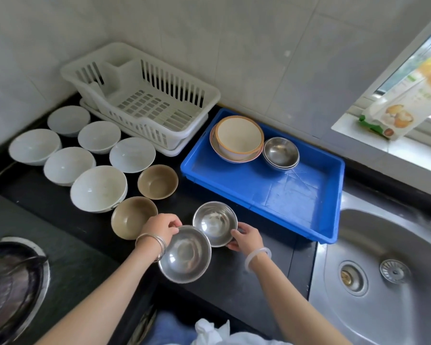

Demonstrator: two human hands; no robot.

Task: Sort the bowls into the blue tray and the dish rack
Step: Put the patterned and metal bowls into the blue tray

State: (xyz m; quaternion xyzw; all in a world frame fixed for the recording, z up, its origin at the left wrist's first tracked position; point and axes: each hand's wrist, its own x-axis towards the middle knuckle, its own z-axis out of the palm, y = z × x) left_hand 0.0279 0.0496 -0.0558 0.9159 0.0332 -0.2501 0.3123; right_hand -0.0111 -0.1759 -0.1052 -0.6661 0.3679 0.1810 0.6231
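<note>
Pale tiled wall (259, 46), black counter (234, 282), daylit window (413, 58).

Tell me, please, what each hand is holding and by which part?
The left hand holds one steel bowl by its far rim; the right hand holds another steel bowl by its near-right rim.

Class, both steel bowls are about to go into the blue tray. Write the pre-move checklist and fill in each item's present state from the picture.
1. Left hand grips the near steel bowl by its rim: ok.
2. Right hand grips the far steel bowl: ok.
3. Blue tray has bare floor free: ok.
4. Steel stack already in the tray to nest onto: ok.
5. Held bowls dry and clean: cannot tell.
6. Dish rack filled with bowls: not ok, none visible.
</note>
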